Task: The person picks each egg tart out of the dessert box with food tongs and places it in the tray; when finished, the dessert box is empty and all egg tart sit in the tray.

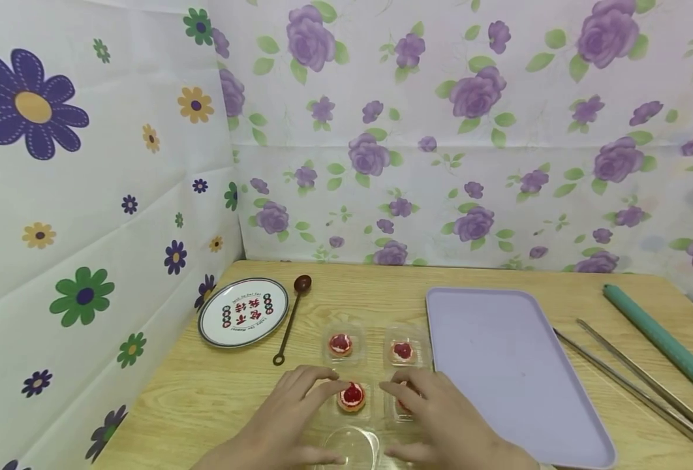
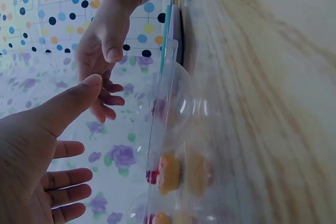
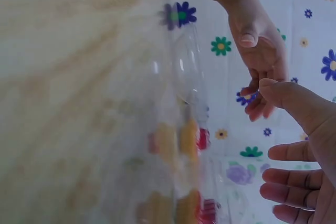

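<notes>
Left hand (image 1: 293, 411) and right hand (image 1: 442, 408) hold nothing, fingers wide, near one tart (image 1: 352, 398); the step seems boxing, and the clear lid (image 1: 352, 448) probably needs gentle lifting.

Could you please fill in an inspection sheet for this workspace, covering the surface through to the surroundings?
Surface: wood-patterned table.
Job's things: four red-topped tarts in clear boxes; a clear dome nearest the person. Whether the boxes are closed, I cannot tell.
Clutter: plate and dark spoon left; purple tray, metal tool (probably tongs) and green rod right.
Hands: left hand by the front-left tart; right hand partly hiding the front-right one; fingers spread, neither gripping anything.
Cables: nothing seen.
Surroundings: flowered sheets behind and at left.
</notes>
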Demonstrator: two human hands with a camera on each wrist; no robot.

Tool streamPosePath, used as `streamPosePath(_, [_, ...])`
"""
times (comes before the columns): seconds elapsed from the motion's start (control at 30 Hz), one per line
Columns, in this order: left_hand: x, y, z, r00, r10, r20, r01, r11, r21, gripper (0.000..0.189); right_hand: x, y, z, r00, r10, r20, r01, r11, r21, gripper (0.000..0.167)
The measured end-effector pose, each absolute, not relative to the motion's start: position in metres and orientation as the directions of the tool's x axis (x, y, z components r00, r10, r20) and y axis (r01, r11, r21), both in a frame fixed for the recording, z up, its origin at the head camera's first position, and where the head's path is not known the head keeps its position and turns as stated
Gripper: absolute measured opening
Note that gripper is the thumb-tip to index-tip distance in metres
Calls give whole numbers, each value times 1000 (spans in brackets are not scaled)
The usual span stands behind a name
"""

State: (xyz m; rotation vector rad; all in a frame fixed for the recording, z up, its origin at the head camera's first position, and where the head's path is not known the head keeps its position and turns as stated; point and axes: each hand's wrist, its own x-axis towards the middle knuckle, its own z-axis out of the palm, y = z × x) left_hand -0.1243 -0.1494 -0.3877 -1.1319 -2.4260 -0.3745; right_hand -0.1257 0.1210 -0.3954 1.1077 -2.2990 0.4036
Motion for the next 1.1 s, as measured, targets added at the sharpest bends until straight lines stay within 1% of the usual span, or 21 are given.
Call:
streamPosePath(0.1, [-129,-140,-386,-602,631,490,761,640,110,85,-128,127,-390,-567,-593,571,-746,664,-51,72])
streamPosePath(0.23, [-138,-131,-387,-619,617,486,754,640,147,87,-134,135,-384,-629,-564,535,-701,709,-75,71])
streamPosePath(0.33, [-147,-126,-386,-620,631,466,759,633,152,89,-140,139,-381,-650,-569,504,-693,716,-84,70])
streamPosePath(0.43, [-157,-121,-384,-613,663,430,773,616,151,90,-146,143,-381,-661,-586,469,-695,714,-87,64])
streamPosePath(0.57, [-168,-112,-382,-649,686,330,758,618,206,90,-151,145,-382,-697,-598,396,-682,723,-108,60])
streamPosePath(0.7, [-175,-104,-382,-698,683,216,715,648,263,89,-153,146,-383,-737,-597,316,-657,743,-129,62])
streamPosePath(0.77, [-177,-99,-383,-700,688,190,711,650,268,89,-153,146,-384,-746,-598,292,-650,749,-130,65])
streamPosePath(0.93, [-183,-92,-388,-697,700,155,715,662,225,89,-154,145,-386,-760,-594,262,-637,761,-124,70])
streamPosePath(1.1, [-188,-88,-393,-689,710,148,724,663,192,88,-155,142,-388,-750,-606,265,-647,756,-101,68])
